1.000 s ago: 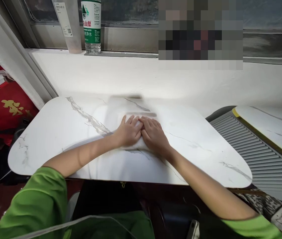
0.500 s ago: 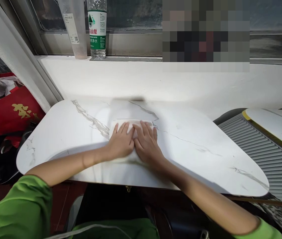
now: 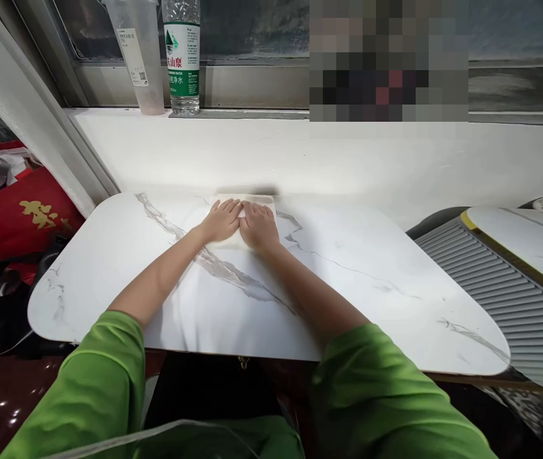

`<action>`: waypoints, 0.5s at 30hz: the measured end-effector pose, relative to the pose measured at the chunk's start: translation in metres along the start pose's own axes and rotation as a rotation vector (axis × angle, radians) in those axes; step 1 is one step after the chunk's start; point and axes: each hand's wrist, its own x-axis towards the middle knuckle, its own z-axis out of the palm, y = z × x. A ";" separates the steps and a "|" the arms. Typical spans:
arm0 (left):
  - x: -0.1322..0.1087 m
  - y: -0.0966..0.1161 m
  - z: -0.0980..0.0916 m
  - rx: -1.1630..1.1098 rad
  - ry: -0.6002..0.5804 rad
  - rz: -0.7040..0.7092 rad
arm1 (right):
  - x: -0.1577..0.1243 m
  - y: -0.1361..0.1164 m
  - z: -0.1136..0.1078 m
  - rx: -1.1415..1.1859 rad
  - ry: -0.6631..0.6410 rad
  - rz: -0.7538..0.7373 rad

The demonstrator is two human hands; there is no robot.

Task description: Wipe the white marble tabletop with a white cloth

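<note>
A folded white cloth (image 3: 267, 203) lies near the far edge of the white marble-patterned table (image 3: 371, 287). My left hand (image 3: 222, 220) and my right hand (image 3: 258, 226) rest side by side on top of it, palms down, fingers stretched flat and pressed onto the cloth. Both arms reach far forward over the table, green sleeves at the elbows. Most of the cloth is hidden under the hands.
A white ledge (image 3: 348, 153) runs behind the table under a window. On the sill stand a water bottle (image 3: 181, 57) and a clear plastic cup (image 3: 140, 57). A red bag (image 3: 22, 210) lies at the left. A ribbed grey panel (image 3: 505, 293) and another table (image 3: 529, 242) are at the right.
Both hands have slid the cloth away from me, from the table's middle to its far edge. My arms have stretched out further.
</note>
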 end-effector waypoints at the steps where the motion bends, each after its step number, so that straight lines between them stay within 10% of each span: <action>1: -0.010 0.003 0.000 0.010 0.004 0.007 | -0.009 -0.003 0.000 0.001 0.001 -0.016; 11: -0.177 0.057 -0.004 0.034 0.143 -0.064 | -0.149 -0.058 -0.015 0.170 0.046 -0.260; 15: -0.205 0.063 -0.009 -0.046 0.128 -0.088 | -0.163 -0.064 -0.022 0.140 -0.025 -0.419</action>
